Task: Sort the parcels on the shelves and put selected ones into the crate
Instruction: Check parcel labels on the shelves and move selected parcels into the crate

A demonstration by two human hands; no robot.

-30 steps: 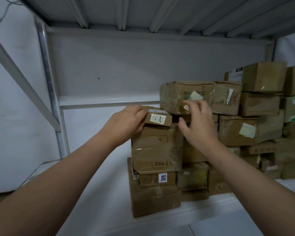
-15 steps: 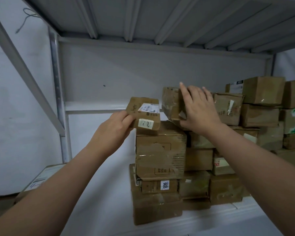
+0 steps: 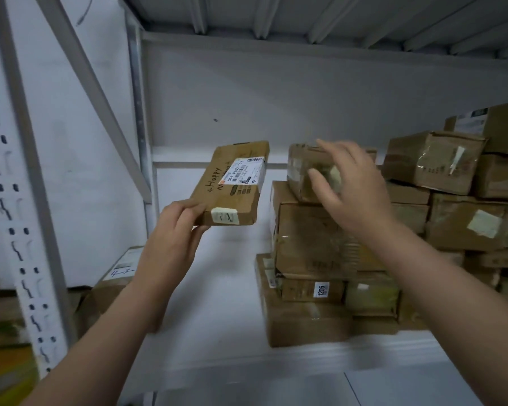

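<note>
White metal shelf holds stack of brown cardboard parcels, rt side. Flat brown cardboard parcel: in air left of stack, left hand pinching near corner. Right hand, fingers spread, at small taped box atop stack; contact unclear. Best: steady stack, check label. Reads "Happy"; sticker "1206".

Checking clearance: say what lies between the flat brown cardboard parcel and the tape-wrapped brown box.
Nothing: the head view shows open air between flat parcel and tape-wrapped box.
</note>
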